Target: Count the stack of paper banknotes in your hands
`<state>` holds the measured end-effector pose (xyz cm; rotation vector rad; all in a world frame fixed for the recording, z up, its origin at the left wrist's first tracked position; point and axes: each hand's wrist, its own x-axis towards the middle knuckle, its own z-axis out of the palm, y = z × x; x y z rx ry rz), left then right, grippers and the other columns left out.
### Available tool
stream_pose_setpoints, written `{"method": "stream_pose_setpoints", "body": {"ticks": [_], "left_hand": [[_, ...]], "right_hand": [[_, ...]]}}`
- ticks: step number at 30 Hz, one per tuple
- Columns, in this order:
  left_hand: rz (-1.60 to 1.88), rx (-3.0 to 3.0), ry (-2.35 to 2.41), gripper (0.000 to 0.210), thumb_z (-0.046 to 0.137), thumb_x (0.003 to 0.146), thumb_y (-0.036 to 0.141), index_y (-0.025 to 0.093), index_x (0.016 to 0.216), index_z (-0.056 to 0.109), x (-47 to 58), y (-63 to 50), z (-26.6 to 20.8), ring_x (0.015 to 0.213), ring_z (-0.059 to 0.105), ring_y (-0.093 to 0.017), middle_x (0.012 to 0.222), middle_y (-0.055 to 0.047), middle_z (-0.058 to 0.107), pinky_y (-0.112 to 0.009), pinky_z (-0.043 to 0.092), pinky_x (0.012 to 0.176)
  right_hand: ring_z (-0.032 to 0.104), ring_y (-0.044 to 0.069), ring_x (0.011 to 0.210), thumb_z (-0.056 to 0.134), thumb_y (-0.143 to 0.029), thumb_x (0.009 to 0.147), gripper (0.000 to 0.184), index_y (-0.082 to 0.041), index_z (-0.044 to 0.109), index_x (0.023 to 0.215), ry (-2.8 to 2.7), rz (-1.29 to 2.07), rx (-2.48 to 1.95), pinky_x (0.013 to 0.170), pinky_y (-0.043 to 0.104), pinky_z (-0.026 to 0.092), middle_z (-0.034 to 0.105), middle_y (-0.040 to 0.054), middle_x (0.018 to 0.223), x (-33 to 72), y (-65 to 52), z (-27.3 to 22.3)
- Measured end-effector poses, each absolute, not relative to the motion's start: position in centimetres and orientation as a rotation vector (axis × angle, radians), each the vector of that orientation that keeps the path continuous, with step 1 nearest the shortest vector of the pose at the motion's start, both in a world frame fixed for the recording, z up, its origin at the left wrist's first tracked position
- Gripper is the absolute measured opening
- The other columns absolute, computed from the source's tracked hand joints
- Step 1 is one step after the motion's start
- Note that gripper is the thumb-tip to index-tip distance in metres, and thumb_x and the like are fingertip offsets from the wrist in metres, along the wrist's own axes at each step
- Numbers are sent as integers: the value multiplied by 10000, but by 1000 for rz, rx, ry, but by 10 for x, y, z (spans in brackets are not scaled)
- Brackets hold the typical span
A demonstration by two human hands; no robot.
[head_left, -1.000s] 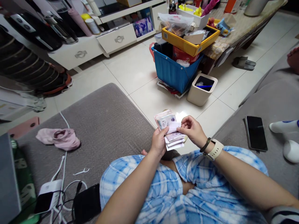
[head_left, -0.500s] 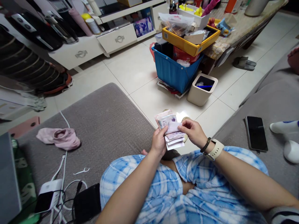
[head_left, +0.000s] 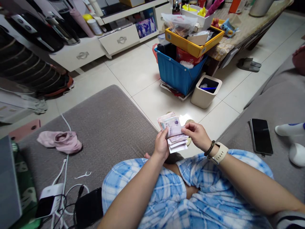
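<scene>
A folded stack of banknotes (head_left: 174,125) is held above my lap, its far ends fanned and its near ends hanging toward me. My left hand (head_left: 162,144) grips the stack from the left, thumb lying on top. At the right edge, my right hand (head_left: 196,135) pinches a purple note between thumb and fingertips. On that wrist are a dark bracelet (head_left: 209,148) and a pale watch (head_left: 220,153). Blue and white checked trousers (head_left: 166,197) cover my legs beneath both forearms.
The grey sofa (head_left: 111,117) holds a pink cloth item (head_left: 60,141), a white charger (head_left: 51,197) with cables, and a black pouch (head_left: 88,207) on the left. A phone (head_left: 261,136) lies right. Beyond stand a beige bin (head_left: 202,100) and a blue basket (head_left: 177,73).
The purple note under my right fingers now lies flatter against the far part of the stack, showing more of its printed face. Both hands have stayed nearly in place.
</scene>
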<state>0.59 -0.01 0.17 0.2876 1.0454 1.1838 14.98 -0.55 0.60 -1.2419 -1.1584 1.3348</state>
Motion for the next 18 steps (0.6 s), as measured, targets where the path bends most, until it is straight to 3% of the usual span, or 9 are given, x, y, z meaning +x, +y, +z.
{"method": "stream_pose_setpoints", "body": {"ticks": [12, 18], "left_hand": [[1187, 305, 1045, 246, 687, 651, 297, 127, 825, 654, 6, -1, 0, 915, 645, -252, 795, -69, 712, -366, 472, 846], [1166, 312, 1019, 297, 702, 641, 304, 114, 860, 640, 5, -1, 2, 893, 653, -259, 810, -87, 711, -367, 471, 837]], "right_hand": [[404, 112, 534, 606, -469, 740, 296, -181, 565, 684, -1183, 1302, -1288, 473, 243, 337, 471, -18, 577, 150, -6, 9], [417, 111, 538, 544, -472, 793, 306, -183, 561, 694, -1171, 1317, -1271, 479, 245, 350, 536, 4, 628, 150, -7, 16]]}}
